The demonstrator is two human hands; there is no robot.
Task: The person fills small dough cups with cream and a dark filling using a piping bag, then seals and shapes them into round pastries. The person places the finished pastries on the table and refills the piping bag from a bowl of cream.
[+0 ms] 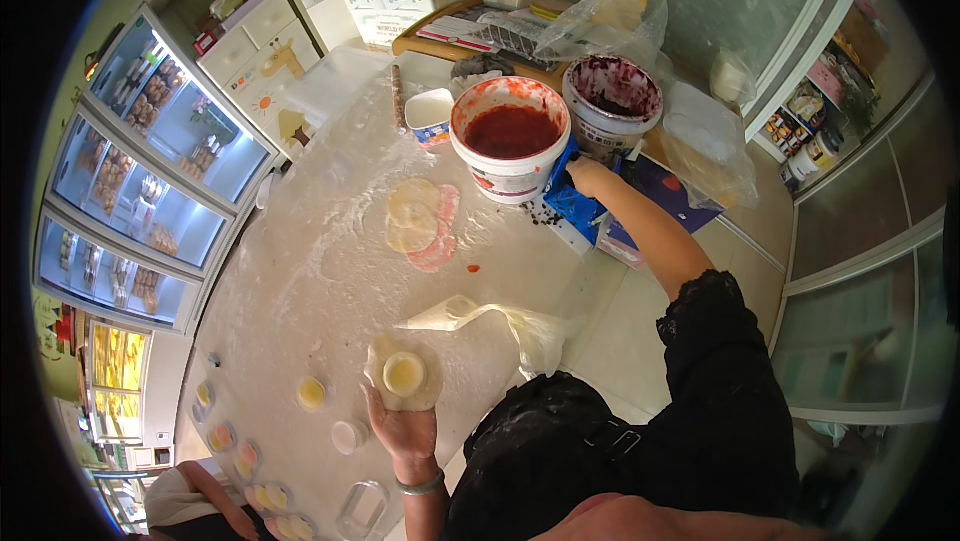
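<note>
My left hand [405, 428] is palm up under a thin pale dough round [431, 383]. On that dough sits a small round piece with a yellow centre [405, 376]. My right hand [589, 175] reaches into a torn blue bag [574, 199] beside the buckets; its fingers are hidden there. Small dark bits [536, 212] lie spilled by the bag. Just beyond my left hand rests a pale piping bag [457, 316]. To the left are another yellow-centred round [311, 394] and a whitish round [350, 437]. Farther off, pale wrappers [412, 203] overlap pink ones [442, 252].
A white bucket of red filling [514, 184] and a dark-stained bucket [604, 132] stand at the back. A white tub [430, 117] is beside them. Several filled clear containers [223, 437] line the floury table's [300, 301] left edge, near another person's arm [217, 492].
</note>
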